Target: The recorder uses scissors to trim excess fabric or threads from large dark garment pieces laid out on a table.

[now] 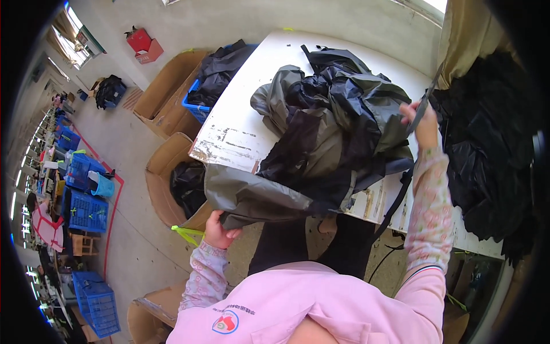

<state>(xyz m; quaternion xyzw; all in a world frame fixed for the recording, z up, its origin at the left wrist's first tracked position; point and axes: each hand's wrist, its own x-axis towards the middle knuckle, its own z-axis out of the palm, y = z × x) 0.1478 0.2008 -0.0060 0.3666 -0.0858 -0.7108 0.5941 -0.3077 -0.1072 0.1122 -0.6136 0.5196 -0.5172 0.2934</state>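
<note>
A heap of thin grey and black fabric pieces point(338, 109) lies crumpled on a white table point(229, 123) with a worn, chipped edge. My left hand point(220, 231) is closed on the lower left corner of a dark grey fabric piece point(252, 192), which stretches past the table's near edge. At the right of the heap, my right hand point(423, 123) grips a narrow dark strap point(421, 110) between thumb and fingers. The strap's upper end rises beyond the hand. Another black strap point(395, 209) hangs over the near edge; where it joins the fabric is hidden.
A large mound of black fabric point(487, 149) is at the right. Left of the table stand an open cardboard box point(160, 172) with black fabric inside, a taller carton point(166, 86) and a blue basket point(196, 106). More blue crates point(89, 209) line the far left, beside red floor tape.
</note>
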